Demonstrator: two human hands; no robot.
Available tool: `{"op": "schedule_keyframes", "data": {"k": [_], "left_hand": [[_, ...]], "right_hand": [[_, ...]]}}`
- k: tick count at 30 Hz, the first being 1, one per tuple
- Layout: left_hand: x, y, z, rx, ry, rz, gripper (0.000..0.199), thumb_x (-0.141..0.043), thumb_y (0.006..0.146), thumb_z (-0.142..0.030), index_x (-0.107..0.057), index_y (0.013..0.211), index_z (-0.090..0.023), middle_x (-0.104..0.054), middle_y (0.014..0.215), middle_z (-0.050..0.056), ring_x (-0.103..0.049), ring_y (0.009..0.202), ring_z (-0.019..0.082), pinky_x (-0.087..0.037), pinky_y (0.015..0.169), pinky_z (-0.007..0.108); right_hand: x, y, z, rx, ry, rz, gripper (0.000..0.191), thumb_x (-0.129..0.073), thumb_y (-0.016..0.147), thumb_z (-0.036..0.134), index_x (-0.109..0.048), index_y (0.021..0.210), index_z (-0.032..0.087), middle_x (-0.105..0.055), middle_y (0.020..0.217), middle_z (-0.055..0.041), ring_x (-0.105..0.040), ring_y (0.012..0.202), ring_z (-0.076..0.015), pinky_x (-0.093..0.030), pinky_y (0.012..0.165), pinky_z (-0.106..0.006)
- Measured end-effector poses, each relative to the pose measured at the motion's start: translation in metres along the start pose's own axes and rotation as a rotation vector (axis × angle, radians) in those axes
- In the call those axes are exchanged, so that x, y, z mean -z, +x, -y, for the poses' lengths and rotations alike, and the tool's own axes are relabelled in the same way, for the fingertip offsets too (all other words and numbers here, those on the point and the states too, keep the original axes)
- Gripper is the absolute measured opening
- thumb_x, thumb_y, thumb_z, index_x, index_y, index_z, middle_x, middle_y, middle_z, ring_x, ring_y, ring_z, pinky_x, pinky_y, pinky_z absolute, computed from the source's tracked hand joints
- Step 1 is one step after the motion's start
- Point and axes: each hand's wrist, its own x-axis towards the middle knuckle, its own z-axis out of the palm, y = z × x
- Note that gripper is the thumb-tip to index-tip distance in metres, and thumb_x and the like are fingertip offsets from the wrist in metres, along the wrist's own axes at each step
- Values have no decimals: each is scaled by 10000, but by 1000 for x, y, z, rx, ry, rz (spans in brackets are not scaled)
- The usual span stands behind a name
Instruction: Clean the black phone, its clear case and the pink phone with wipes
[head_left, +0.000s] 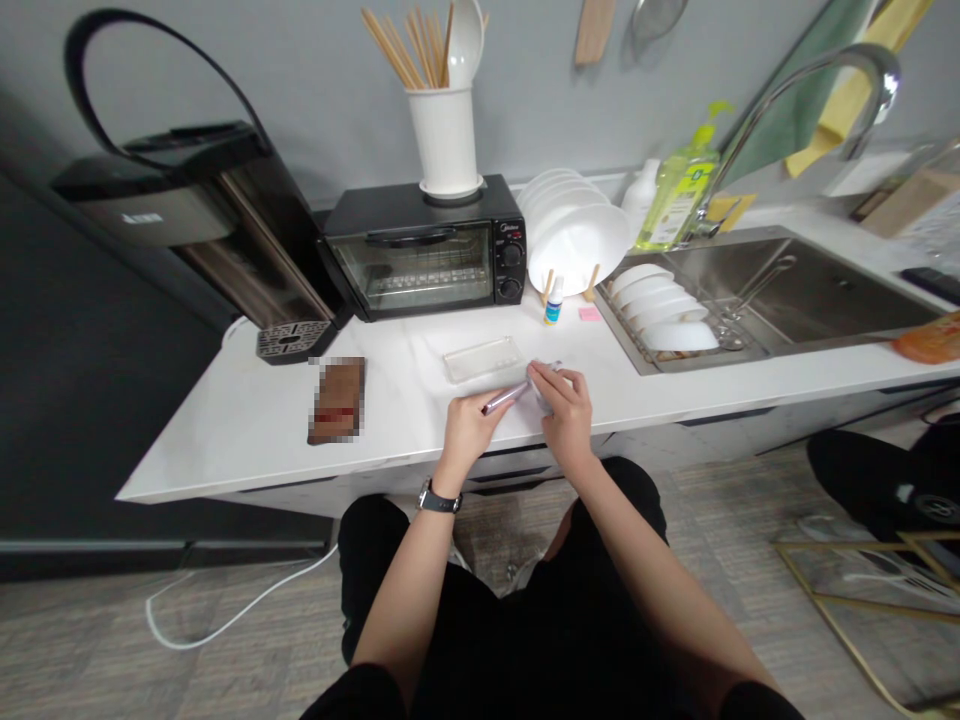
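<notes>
Head view: hands together above the front of a white marble-look counter [225,440], not touching each other as far as I can tell. Left hand [471,432] is closed around a slim metallic purple tube [504,399], a watch [440,498] on that wrist. Right hand [564,405] is closed around a small silvery, semi-clear object [544,390], mostly hidden by the fingers, so its kind is unclear. The tube's tip meets that object; can't tell if it enters it.

Just behind the hands lies a clear plastic tray [484,360]. Farther back: a small bottle with a blue label [553,302], a pink sticky note [589,313], and a black toaster oven [424,250]. To the right, white bowls [660,305] sit in a steel dish rack [622,335] beside the sink [825,300].

Risks: the tube is round, so a loose grip could let it roll toward the counter edge. Misalignment at the tip could make either piece slip. The small object could also bounce off the tray if dropped.
</notes>
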Motion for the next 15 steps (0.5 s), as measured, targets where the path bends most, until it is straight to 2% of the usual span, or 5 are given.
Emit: {"op": "schedule_keyframes", "data": {"k": [2, 4, 7, 11, 15], "left_hand": [[0, 0, 0, 1, 53, -3, 227, -664, 948, -270, -830, 835, -165, -770, 717, 14, -620, 621, 155, -429, 586, 233], [1, 1, 1, 3, 112, -19, 311, -592, 915, -161, -729, 636, -152, -670, 572, 22, -558, 555, 142, -364, 545, 238], [2, 1, 2, -2, 137, -45, 332, -532, 870, -84, -652, 568, -154, -620, 531, 28, -533, 538, 136, -324, 533, 243], [2, 0, 0, 0, 106, -13, 296, -611, 905, -158, -719, 630, -149, -634, 555, -7, -548, 550, 122, -348, 550, 232], [1, -1, -2, 0, -21, 19, 227, -693, 972, -344, -859, 1042, -206, -834, 916, 5, -707, 747, 180, -495, 678, 245]], "right_hand": [[-8, -6, 21, 35, 37, 49, 893, -419, 737, -134, -639, 1491, 289, -707, 1451, -12, -585, 1177, -287, -609, 976, -499], [-15, -13, 39, 69, 77, 79, 878, -425, 764, -139, -624, 1507, 283, -702, 1459, -14, -584, 1163, -279, -621, 947, -462], [-20, -17, 51, 96, 111, 82, 843, -437, 806, -138, -616, 1516, 280, -698, 1466, -20, -579, 1148, -268, -620, 947, -435], [-14, -13, 34, 75, 92, 90, 847, -431, 814, -141, -627, 1502, 313, -699, 1464, 2, -580, 1162, -265, -610, 965, -447], [1, -3, 1, 49, 38, 35, 892, -404, 752, -153, -640, 1490, 290, -703, 1459, -10, -561, 1159, -277, -588, 983, -485]]}}
